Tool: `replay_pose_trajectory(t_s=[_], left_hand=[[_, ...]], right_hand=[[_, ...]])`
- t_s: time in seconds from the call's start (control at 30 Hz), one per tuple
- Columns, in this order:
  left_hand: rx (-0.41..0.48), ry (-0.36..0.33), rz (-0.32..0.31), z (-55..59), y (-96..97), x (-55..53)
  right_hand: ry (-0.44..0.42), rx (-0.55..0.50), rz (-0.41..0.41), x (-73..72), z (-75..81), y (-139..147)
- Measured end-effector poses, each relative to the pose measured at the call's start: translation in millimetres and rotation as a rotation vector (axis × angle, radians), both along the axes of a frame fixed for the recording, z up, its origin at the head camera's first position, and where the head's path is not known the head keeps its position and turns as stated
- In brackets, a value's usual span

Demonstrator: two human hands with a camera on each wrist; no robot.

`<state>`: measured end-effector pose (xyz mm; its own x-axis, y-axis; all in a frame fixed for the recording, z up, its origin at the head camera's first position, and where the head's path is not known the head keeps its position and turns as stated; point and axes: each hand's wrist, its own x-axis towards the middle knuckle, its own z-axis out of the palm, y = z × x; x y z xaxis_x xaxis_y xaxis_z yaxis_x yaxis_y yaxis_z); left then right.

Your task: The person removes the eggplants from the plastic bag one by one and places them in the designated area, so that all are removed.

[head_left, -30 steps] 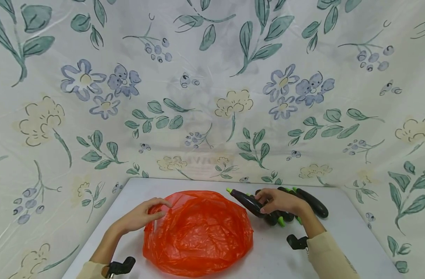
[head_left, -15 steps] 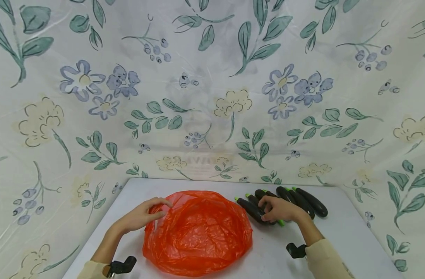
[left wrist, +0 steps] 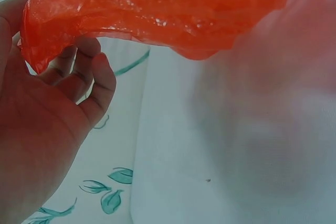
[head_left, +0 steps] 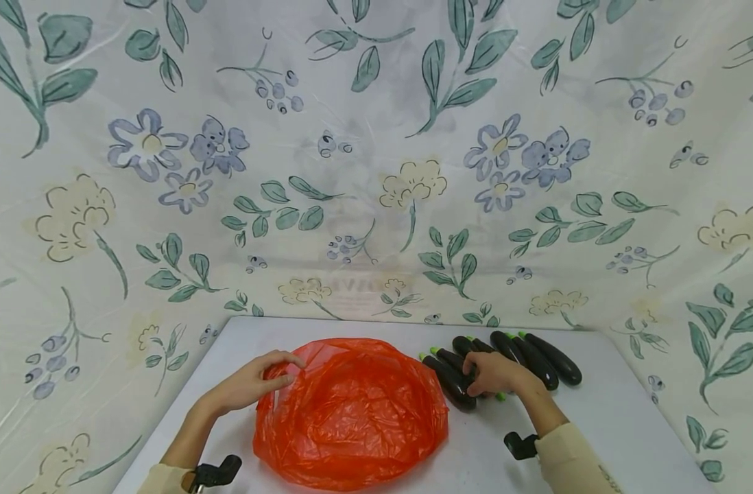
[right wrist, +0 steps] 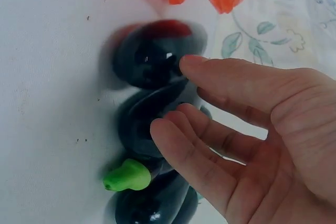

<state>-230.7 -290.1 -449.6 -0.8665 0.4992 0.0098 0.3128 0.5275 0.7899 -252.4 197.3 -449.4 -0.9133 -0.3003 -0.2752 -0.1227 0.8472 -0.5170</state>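
Note:
A red plastic bag (head_left: 352, 418) stands with its mouth open in the middle of the white table. My left hand (head_left: 253, 381) holds its left rim; in the left wrist view, curled fingers (left wrist: 102, 85) show under the film of the bag. To the right lies a group of dark eggplants with green caps. My right hand (head_left: 494, 374) is over them, thumb and fingers apart. In the right wrist view, its thumb is right at the edge of the eggplant (right wrist: 149, 59) nearest the bag, and the other fingers overlap the eggplant beside it (right wrist: 139, 124).
More eggplants (head_left: 552, 360) lie side by side to the right of my right hand. The white table (head_left: 617, 425) ends at a curtain (head_left: 376, 171) printed with flowers and leaves, which hangs behind it and along both sides.
The eggplant by my right hand has swung down, away from the bag's rim, and lies on the table beside the others. My right fingers have loosened from it. The left hand stays in place.

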Motion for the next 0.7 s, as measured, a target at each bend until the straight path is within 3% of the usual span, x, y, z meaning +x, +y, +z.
replay_pose_trajectory(t_s=[0.7], left_hand=[[-0.009, 0.003, 0.015, -0.7, -1.2, -0.2]], right_hand=[[-0.007, -0.059, 0.001, -4.7, -6.1, 6.9]])
